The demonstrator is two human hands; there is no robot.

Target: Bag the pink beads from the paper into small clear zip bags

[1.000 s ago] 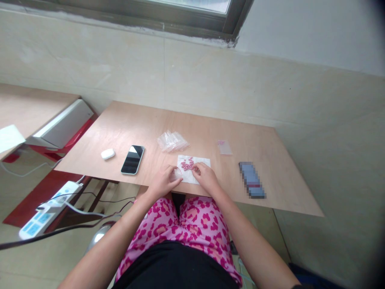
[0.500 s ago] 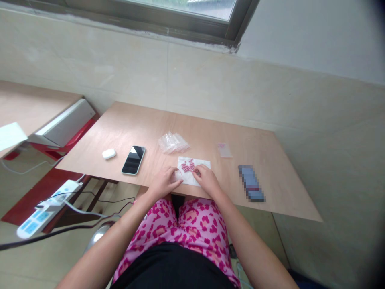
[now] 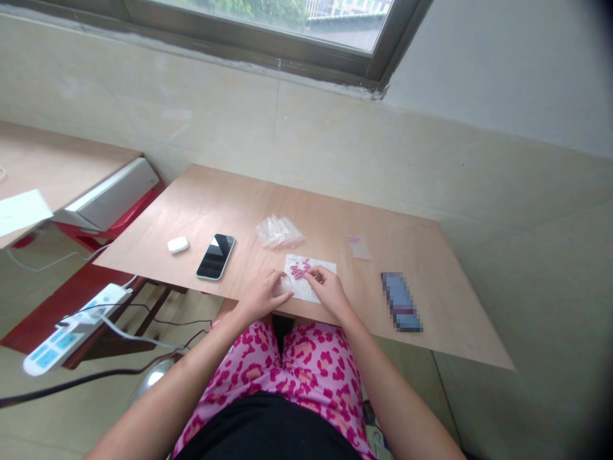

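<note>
Small pink beads (image 3: pixel 299 269) lie in a loose heap on a white sheet (image 3: pixel 326 264) near the table's front edge. My left hand (image 3: pixel 261 295) curls at the left side of the sheet, thumb and fingers around what looks like a small clear plastic bag (image 3: pixel 286 283) with a thin reddish line. At the right of the heap, the fingertips of my right hand (image 3: pixel 329 291) are pinched together, touching or just above the beads. Whatever sits between those fingertips is too small to make out.
Behind the sheet lies a pile of clear plastic bags (image 3: pixel 280 231). A clear bag with pink bits (image 3: pixel 360 248) is farther right, near a blurred phone-shaped object (image 3: pixel 402 303). To the left are a black-screened phone (image 3: pixel 216 257) and a white case (image 3: pixel 179 245). A power strip (image 3: pixel 76 329) sits below the table.
The camera view has tilted a little, so the table appears slightly lower. Both hands keep nearly the same place at the sheet, the right fingertips still by the beads.
</note>
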